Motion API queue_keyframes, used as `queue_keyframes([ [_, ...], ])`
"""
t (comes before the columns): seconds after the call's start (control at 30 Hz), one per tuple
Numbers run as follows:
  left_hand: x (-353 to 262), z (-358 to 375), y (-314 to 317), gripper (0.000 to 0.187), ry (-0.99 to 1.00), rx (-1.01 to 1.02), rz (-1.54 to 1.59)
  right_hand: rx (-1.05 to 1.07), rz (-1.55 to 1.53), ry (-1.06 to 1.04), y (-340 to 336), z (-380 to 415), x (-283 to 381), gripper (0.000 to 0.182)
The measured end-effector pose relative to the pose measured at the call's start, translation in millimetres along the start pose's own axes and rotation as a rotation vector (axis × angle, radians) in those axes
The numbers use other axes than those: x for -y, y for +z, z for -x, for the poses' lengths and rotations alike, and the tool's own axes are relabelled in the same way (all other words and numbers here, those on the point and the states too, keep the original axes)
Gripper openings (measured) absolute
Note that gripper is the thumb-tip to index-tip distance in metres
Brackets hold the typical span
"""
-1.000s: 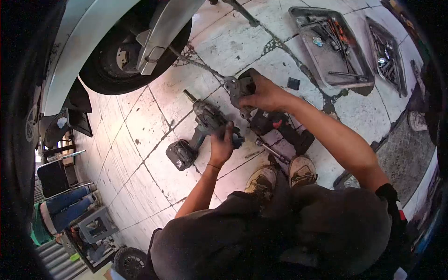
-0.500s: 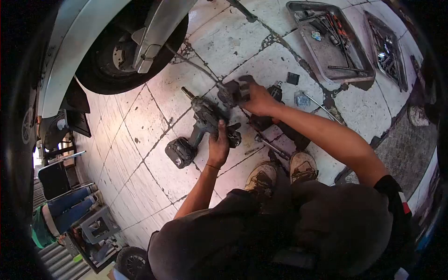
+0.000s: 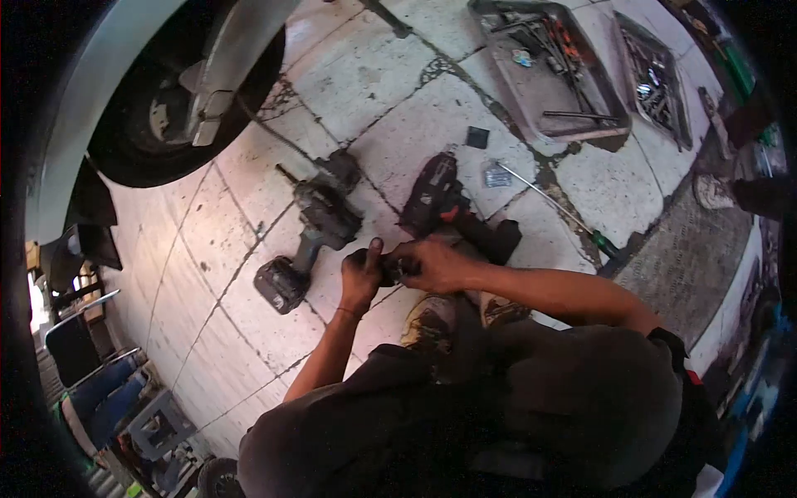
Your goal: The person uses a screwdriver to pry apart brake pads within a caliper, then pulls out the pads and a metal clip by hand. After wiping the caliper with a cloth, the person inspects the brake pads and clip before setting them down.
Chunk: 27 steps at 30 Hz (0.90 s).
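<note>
My left hand [image 3: 362, 275] and my right hand [image 3: 433, 266] meet in front of my shoes, closed around a small dark part [image 3: 387, 270] whose shape is mostly hidden by the fingers. To the left of them a dark impact wrench [image 3: 325, 214] with a battery base lies on the tiles. A second dark power tool with red details [image 3: 433, 195] lies beyond my right hand. Near the first wrench's head sits a dark object [image 3: 339, 168] at the end of a hose.
A metal tray of tools [image 3: 538, 131] and a smaller tray [image 3: 682, 133] lie at the upper right. Nearby are a green-handled screwdriver [image 3: 604, 243], a small clear packet [image 3: 496, 175] and a dark square [image 3: 477, 137]. A vehicle wheel [image 3: 124, 149] stands upper left. Another person's shoe [image 3: 712, 192] shows at right.
My right hand has left the dark object near the hose and come down to my left hand. My left hand has moved off the impact wrench. The view has shifted, and the second power tool shows more fully.
</note>
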<state>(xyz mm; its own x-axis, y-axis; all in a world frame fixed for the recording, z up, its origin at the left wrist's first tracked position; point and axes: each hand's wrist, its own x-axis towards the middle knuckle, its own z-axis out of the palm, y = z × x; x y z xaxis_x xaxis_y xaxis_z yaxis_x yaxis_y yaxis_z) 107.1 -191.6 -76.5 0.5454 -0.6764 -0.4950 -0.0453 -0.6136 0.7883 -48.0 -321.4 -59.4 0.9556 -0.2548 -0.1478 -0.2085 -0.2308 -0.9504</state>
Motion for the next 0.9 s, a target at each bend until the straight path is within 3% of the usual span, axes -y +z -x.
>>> queue_keyframes([
  [0.1,7,2,7,0.069,-0.043,0.053,0.046,-0.039,-0.075,0.049,1,11,3,0.039],
  [0.27,-6,0,-1,0.07,-0.417,0.057,0.353,-0.054,-0.209,0.102,-14,16,16,0.035],
  [0.4,-1,0,-16,0.066,-0.437,0.028,0.484,-0.09,-0.101,0.107,-30,21,1,0.033],
  [0.47,-5,4,-14,0.06,-0.169,0.166,0.194,-0.062,-0.069,0.09,-35,21,-4,0.034],
  [0.5,-6,5,-17,0.053,-0.165,0.295,0.146,-0.031,-0.165,0.077,-33,21,-9,0.034],
  [0.53,-15,10,-15,0.053,-0.166,0.301,0.145,0.0,-0.262,0.063,-32,21,-11,0.034],
  [0.6,-35,20,-13,0.044,-0.215,0.424,0.425,0.042,-0.417,0.154,-31,20,-9,0.033],
  [0.63,-29,16,-10,0.036,-0.236,0.439,0.466,0.096,-0.573,0.241,-30,18,-5,0.033],
  [0.77,-32,18,-17,0.033,-0.178,0.347,0.235,0.119,-0.613,0.271,-29,18,3,0.032],
  [0.87,-47,20,-25,0.031,-0.148,0.292,0.058,0.019,-0.536,0.218,-15,21,-4,0.034],
  [0.9,-32,13,-30,0.031,-0.119,0.27,0.106,0.002,-0.639,0.249,-15,23,-3,0.034],
])
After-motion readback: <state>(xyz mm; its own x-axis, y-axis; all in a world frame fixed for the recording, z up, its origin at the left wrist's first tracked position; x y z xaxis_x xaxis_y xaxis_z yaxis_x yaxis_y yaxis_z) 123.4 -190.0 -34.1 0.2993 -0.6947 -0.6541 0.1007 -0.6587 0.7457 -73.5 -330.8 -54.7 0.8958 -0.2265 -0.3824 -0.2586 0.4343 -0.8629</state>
